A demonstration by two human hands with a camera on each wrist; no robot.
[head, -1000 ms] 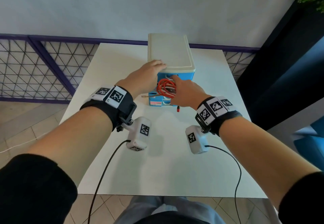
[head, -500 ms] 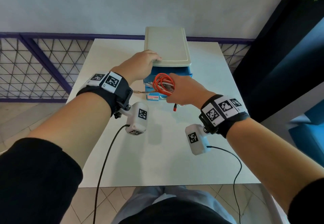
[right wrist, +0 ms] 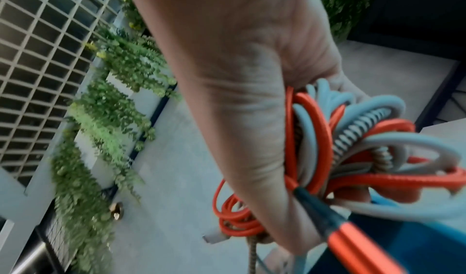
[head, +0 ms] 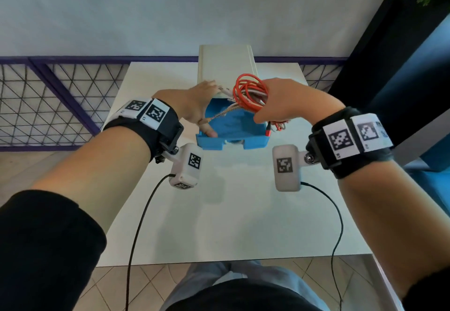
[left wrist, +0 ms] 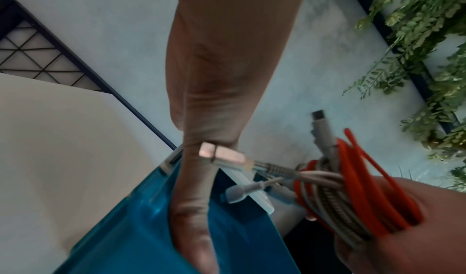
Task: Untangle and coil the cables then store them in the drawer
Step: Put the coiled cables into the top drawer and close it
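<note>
A small drawer unit with a white top (head: 226,64) stands at the table's far middle. Its blue drawer (head: 233,141) (left wrist: 131,228) is pulled out toward me. My right hand (head: 282,102) (right wrist: 252,118) grips a coiled bundle of red, white and braided cables (head: 248,93) (left wrist: 353,194) (right wrist: 353,148) just above the open drawer. A red plug (head: 268,131) dangles below that hand. A braided cable end (head: 219,115) sticks out leftward, and its metal plug (left wrist: 221,155) touches my left hand (head: 194,106). That hand's fingers rest on the unit's top and its thumb (left wrist: 191,218) lies along the drawer's left rim.
The white table (head: 231,213) stretches from the drawer unit to me. A purple mesh railing (head: 48,96) runs behind and left of it. A dark panel (head: 389,72) stands to the right, with green foliage (left wrist: 416,59) above.
The blue drawer has slid out toward me. My right hand has lifted the cable bundle from the drawer front to above it. My left thumb has dropped onto the drawer's rim.
</note>
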